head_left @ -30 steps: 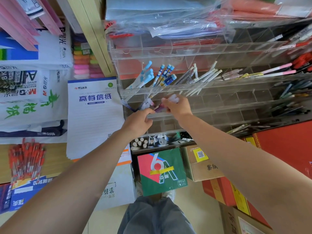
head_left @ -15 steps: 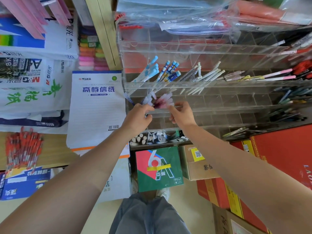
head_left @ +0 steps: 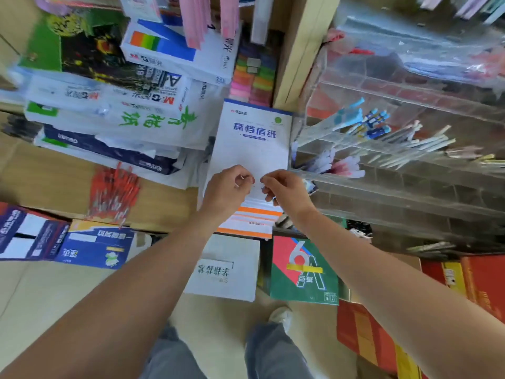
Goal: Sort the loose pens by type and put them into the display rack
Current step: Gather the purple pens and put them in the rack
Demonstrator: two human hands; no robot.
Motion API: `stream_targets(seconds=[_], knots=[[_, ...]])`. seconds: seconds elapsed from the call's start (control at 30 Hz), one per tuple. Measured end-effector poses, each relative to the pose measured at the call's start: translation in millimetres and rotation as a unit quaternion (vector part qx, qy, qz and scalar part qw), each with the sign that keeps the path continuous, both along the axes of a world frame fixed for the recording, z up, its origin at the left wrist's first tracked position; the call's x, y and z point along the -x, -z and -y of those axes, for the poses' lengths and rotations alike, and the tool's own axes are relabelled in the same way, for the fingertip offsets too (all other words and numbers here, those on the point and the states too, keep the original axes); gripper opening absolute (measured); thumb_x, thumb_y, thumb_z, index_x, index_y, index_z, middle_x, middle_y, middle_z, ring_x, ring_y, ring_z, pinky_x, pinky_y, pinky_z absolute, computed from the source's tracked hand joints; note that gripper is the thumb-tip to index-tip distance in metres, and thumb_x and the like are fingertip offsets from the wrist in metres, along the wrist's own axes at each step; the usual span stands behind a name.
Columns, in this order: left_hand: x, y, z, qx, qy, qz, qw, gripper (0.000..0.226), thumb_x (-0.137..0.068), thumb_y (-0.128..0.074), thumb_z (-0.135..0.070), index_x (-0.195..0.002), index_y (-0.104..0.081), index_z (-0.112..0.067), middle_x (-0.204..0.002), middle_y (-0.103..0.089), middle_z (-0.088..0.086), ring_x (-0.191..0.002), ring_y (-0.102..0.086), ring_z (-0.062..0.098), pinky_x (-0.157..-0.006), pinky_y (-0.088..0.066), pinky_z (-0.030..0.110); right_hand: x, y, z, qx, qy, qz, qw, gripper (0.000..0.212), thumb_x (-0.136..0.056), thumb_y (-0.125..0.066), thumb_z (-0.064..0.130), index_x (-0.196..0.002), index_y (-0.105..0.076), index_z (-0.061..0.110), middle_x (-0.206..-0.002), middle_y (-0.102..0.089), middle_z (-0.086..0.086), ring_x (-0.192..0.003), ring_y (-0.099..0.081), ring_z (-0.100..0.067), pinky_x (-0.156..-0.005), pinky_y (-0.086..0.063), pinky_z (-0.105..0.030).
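Observation:
The clear display rack (head_left: 388, 153) fills the right side, tier above tier. Pink-capped pens (head_left: 347, 166) lie in its lower left slot, with blue-capped pens (head_left: 352, 117) and white pens (head_left: 426, 143) one tier up. A heap of loose red pens (head_left: 114, 190) lies on the wooden shelf at the left. My left hand (head_left: 226, 190) and my right hand (head_left: 288, 191) are close together just left of the rack, in front of a white writing pad (head_left: 254, 138). Both have curled fingers and pinch a small thin pale piece (head_left: 241, 178) between them; it is too blurred to name.
Stacked paper reams (head_left: 109, 119) sit at the upper left. Blue boxes (head_left: 90, 250) stand at the lower left. A green and red box (head_left: 303, 272), a white box (head_left: 224, 269) and red cartons (head_left: 481, 280) sit on the floor under the rack.
Both hands have drawn back from the rack's lower slot down and to the left. The pink-capped pens stay in the slot. The view has swung left.

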State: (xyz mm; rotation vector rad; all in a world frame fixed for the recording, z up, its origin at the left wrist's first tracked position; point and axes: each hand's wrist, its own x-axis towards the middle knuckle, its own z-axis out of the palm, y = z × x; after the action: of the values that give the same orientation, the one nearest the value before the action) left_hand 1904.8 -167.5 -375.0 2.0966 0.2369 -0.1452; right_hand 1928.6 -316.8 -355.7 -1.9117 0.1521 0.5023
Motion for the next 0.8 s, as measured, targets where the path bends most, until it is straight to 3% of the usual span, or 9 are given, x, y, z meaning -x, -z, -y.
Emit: stream_targets(seconds=[0.2,0.3,0.43,0.57,0.7,0.8], knots=[[68.1,6.5,-172.2,-0.019,-0.039,-0.026,0.999,0.014,-0.093,-0.056,-0.028,-0.087,-0.063,-0.017,-0.082,-0.065,-0.002,-0.076,-0.057,0.014,-0.069,-0.044,0.029,40.4,11.8,-173.4,-0.004,-0.057,0.008,0.998,0.015,-0.091,-0.058,0.014,-0.077,-0.063,0.016,-0.064,-0.062,-0.001,-0.053,-0.054,-0.009,-0.052,-0.041,-0.018],[111.0,21.7,-264.1,-0.014,-0.048,-0.108,0.993,0.019,-0.093,-0.054,-0.030,-0.098,-0.064,-0.015,-0.087,-0.065,0.001,-0.081,-0.060,0.020,-0.071,-0.045,0.034,67.5,27.2,-269.2,-0.009,-0.108,-0.029,0.994,0.010,-0.092,-0.059,0.013,-0.083,-0.061,0.013,-0.068,-0.062,-0.002,-0.052,-0.054,-0.007,-0.049,-0.040,-0.016],[156.1,49.0,-372.0,-0.029,-0.057,-0.207,0.976,0.020,-0.094,-0.054,-0.031,-0.104,-0.063,-0.015,-0.107,-0.068,0.008,-0.097,-0.063,0.026,-0.086,-0.050,0.041,99.6,56.7,-377.2,-0.002,-0.172,-0.116,0.978,0.011,-0.091,-0.058,0.006,-0.083,-0.059,0.013,-0.070,-0.059,-0.006,-0.054,-0.052,-0.013,-0.051,-0.041,-0.022],[185.1,68.0,-452.3,-0.033,-0.109,-0.234,0.965,0.022,-0.096,-0.050,-0.028,-0.108,-0.061,-0.014,-0.116,-0.065,0.005,-0.108,-0.059,0.023,-0.089,-0.045,0.031,116.9,76.5,-454.6,0.051,-0.255,-0.142,0.955,0.011,-0.093,-0.055,0.006,-0.090,-0.059,0.016,-0.073,-0.062,-0.003,-0.060,-0.057,-0.015,-0.055,-0.046,-0.024],[193.4,85.0,-522.8,-0.031,-0.125,-0.249,0.960,0.020,-0.096,-0.049,-0.026,-0.109,-0.059,-0.015,-0.114,-0.065,0.001,-0.106,-0.060,0.021,-0.092,-0.045,0.033,110.5,95.5,-530.5,0.077,-0.288,-0.156,0.942,0.014,-0.094,-0.051,0.002,-0.106,-0.059,0.006,-0.074,-0.060,-0.004,-0.057,-0.055,-0.013,-0.052,-0.046,-0.021],[185.8,96.0,-573.1,-0.037,-0.143,-0.238,0.960,0.022,-0.094,-0.049,-0.017,-0.112,-0.061,-0.011,-0.117,-0.065,0.008,-0.109,-0.060,0.025,-0.093,-0.045,0.035,98.1,113.9,-588.5,0.075,-0.297,-0.165,0.938,0.018,-0.094,-0.050,0.004,-0.111,-0.058,0.002,-0.077,-0.060,-0.006,-0.057,-0.054,-0.015,-0.050,-0.043,-0.019]])
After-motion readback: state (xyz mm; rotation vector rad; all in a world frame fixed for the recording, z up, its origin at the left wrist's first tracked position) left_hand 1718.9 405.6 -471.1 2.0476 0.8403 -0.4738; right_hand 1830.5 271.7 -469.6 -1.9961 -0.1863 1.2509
